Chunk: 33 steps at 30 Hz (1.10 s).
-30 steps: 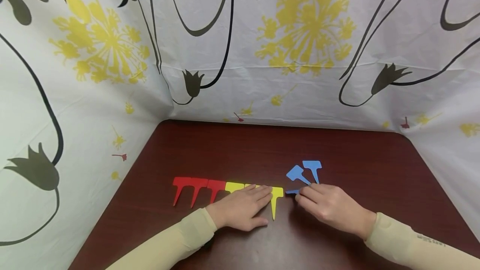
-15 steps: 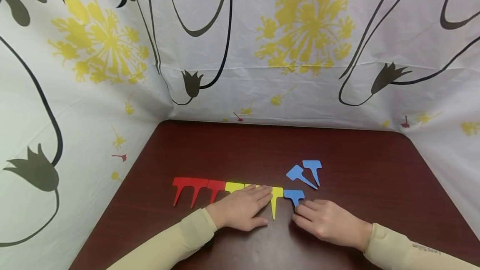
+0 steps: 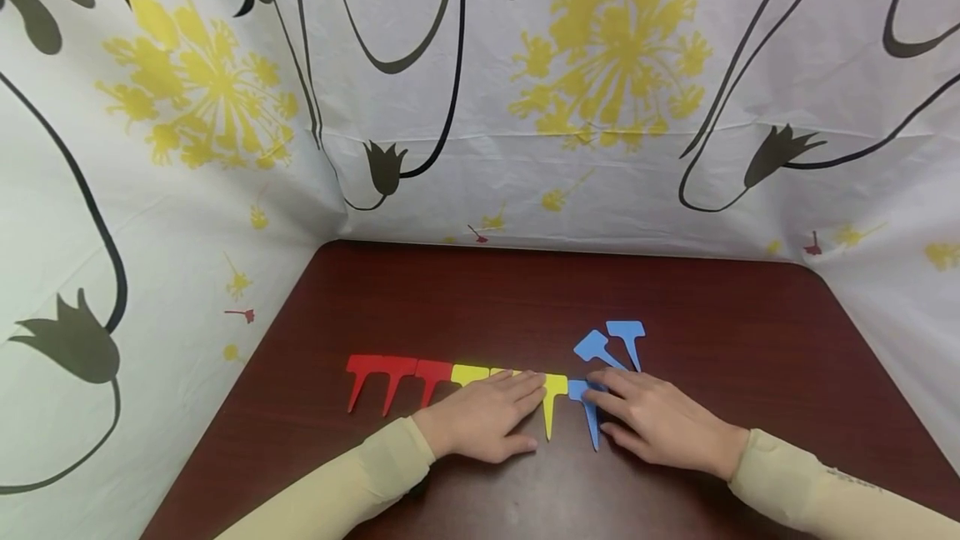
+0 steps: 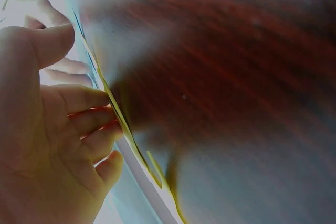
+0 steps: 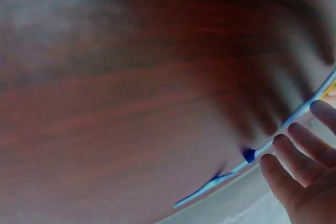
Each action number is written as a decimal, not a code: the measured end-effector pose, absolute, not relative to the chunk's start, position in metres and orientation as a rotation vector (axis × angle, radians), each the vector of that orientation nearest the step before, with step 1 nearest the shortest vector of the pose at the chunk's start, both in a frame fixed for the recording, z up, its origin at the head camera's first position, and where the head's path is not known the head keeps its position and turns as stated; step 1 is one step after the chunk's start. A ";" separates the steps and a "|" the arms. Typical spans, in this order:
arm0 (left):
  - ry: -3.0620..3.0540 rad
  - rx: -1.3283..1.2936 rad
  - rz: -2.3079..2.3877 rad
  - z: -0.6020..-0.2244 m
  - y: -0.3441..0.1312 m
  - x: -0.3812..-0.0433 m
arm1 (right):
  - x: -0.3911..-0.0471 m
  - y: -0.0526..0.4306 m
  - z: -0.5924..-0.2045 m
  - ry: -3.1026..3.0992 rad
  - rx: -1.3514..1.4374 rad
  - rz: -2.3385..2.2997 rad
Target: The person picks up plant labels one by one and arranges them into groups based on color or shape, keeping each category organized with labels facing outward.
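Note:
T-shaped plastic plant labels lie in a row across the table. Three red labels (image 3: 362,365) form the left part, with yellow labels (image 3: 557,383) to their right. My left hand (image 3: 483,419) rests with extended fingers over the yellow labels and hides part of them; the left wrist view shows that hand (image 4: 63,124) palm side on. Beside the last yellow label lies a blue label (image 3: 591,423), its stem towards me. Fingers of my right hand (image 3: 667,419) touch its head and cover its right part. In the right wrist view this hand (image 5: 304,166) has its fingers spread.
Two more blue labels, one slanted (image 3: 592,345) and one nearly upright (image 3: 626,329), lie just behind my right hand. The dark red-brown table (image 3: 480,290) meets a patterned white cloth (image 3: 480,190) at the back and both sides.
The blue label in my right hand was set down beside the yellow ones, stem turned towards me. My right hand let go of its stem and moved up onto its head. My left hand stayed put.

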<state>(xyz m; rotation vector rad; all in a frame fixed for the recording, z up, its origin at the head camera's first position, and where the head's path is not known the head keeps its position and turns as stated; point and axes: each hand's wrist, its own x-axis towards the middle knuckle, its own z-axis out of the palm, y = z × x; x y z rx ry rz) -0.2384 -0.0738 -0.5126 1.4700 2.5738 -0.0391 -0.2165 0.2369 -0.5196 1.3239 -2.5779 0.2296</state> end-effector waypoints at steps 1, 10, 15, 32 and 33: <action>2.574 1.471 -0.037 -0.513 -0.074 -0.238 | -0.217 0.238 -0.521 -2.580 1.325 0.219; 2.586 1.470 -0.058 -0.512 -0.073 -0.238 | -0.222 0.241 -0.524 -2.574 1.316 0.194; 2.580 1.463 -0.044 -0.512 -0.073 -0.237 | -0.222 0.243 -0.526 -2.577 1.318 0.200; 2.615 1.522 0.014 -0.513 -0.073 -0.241 | -0.227 0.243 -0.514 -2.522 1.180 0.265; 2.618 1.528 0.014 -0.513 -0.072 -0.240 | -0.228 0.244 -0.512 -2.523 1.130 0.266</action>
